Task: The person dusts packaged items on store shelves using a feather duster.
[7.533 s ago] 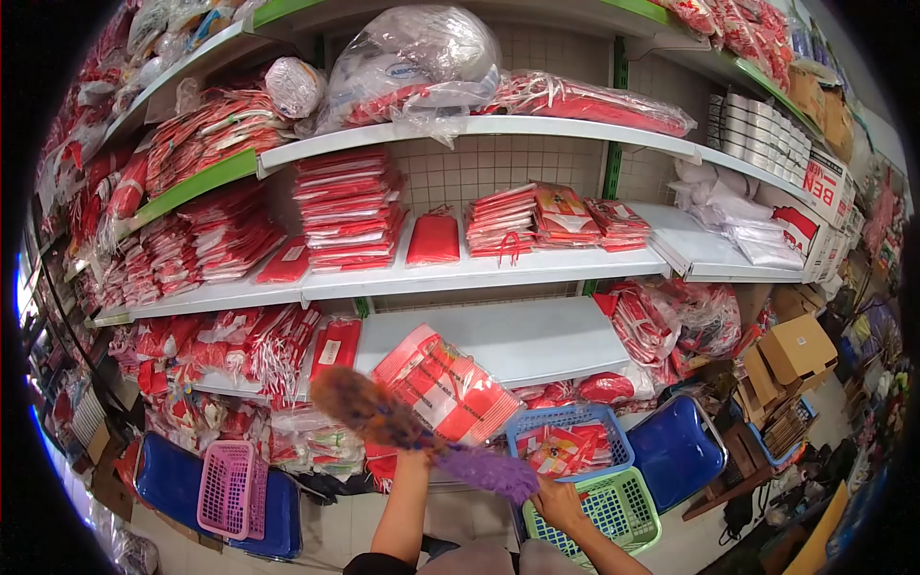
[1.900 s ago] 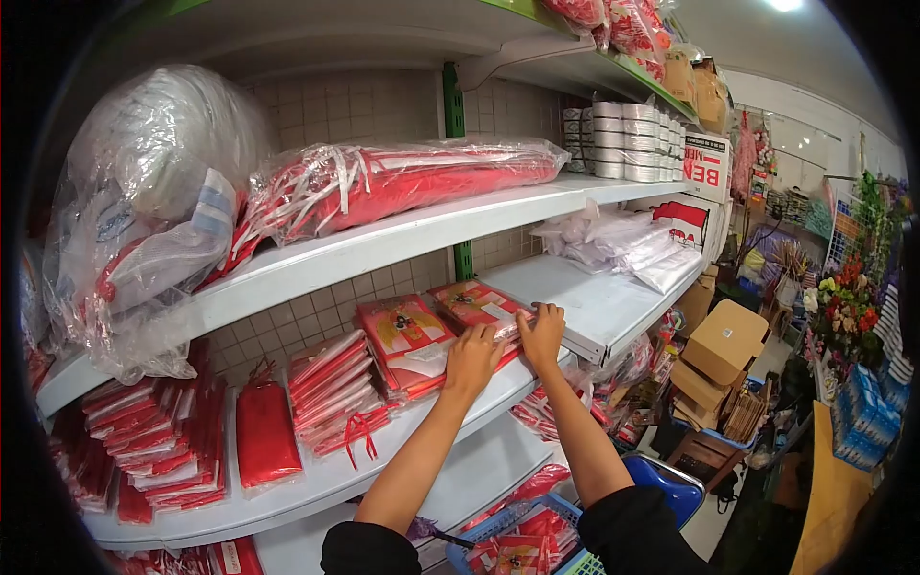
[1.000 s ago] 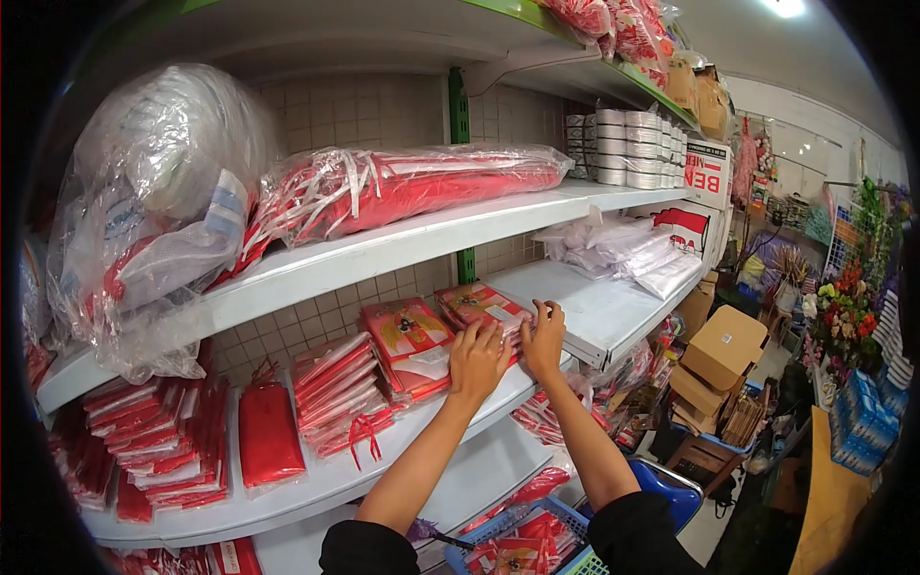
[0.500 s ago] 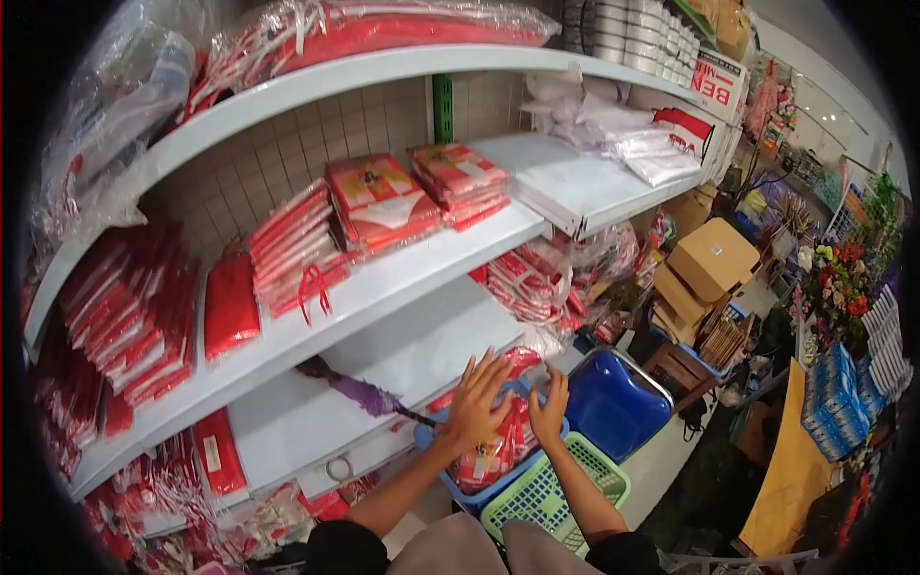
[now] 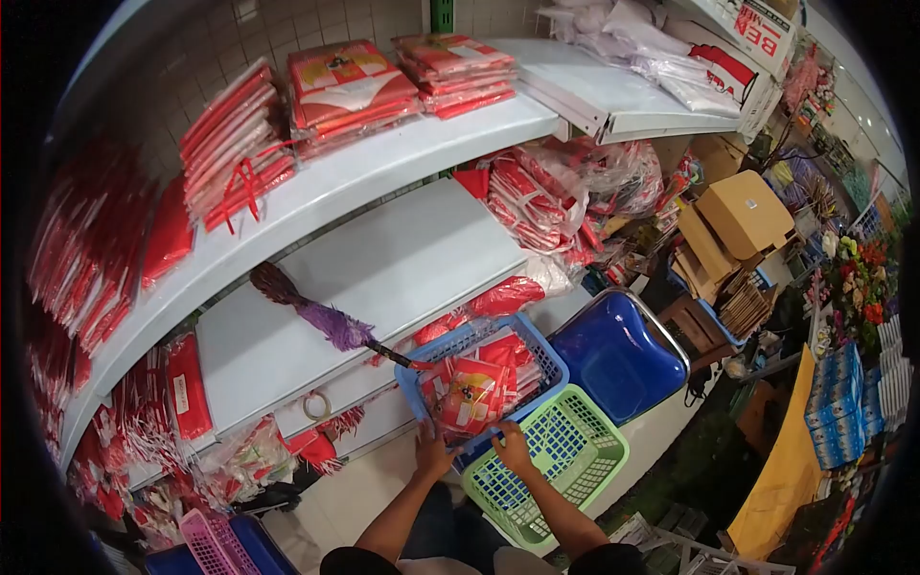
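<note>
A blue basket (image 5: 543, 353) filled with red and white plastic-wrapped packets (image 5: 476, 388) stands in front of the lower shelf. My left hand (image 5: 433, 450) is at the basket's near left edge, its fingers bent against the rim. My right hand (image 5: 511, 447) is closed at the near right rim, beside the packets; what lies between its fingers is too small to make out. A green basket (image 5: 606, 439) stands against the blue one, under my right forearm. The purple duster (image 5: 335, 324) lies across the lower shelf, its handle reaching the blue basket.
Stacks of red packets (image 5: 355, 91) line the upper shelf (image 5: 383, 153). A blue-seated stool (image 5: 618, 355) is right of the baskets, with cardboard boxes (image 5: 743, 211) behind it. At the lower left is a pink basket (image 5: 216, 541). Blue packages (image 5: 837, 407) lie at the far right.
The view has tilted down toward the baskets. Both hands, earlier raised with spread fingers above the blue basket, are now down at its near rim, and its packets are uncovered.
</note>
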A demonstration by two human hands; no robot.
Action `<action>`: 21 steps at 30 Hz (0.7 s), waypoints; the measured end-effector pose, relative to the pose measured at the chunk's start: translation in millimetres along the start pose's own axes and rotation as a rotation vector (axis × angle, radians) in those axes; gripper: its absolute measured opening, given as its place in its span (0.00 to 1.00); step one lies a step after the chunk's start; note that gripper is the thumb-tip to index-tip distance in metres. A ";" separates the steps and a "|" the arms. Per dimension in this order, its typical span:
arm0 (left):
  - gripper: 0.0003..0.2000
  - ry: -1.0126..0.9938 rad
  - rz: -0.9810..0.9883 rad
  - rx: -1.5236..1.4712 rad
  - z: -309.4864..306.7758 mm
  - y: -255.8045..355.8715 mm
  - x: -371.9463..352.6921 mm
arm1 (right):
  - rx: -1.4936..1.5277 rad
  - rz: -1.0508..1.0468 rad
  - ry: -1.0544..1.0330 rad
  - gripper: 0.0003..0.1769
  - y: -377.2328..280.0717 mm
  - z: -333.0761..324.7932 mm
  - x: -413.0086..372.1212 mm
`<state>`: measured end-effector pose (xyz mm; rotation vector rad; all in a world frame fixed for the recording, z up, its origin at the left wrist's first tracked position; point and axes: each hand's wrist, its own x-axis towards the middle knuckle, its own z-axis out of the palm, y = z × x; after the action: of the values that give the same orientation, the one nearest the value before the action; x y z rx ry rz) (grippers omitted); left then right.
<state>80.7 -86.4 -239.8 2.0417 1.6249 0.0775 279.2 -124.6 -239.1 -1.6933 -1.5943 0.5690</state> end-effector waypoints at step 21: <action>0.57 -0.053 -0.114 0.116 25.3 -28.5 17.1 | -0.427 0.579 -0.023 0.16 31.6 88.7 44.0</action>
<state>69.1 -75.8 -278.5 2.0126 1.7450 -0.1126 239.8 -62.1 -312.2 -2.5089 -1.2862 0.5463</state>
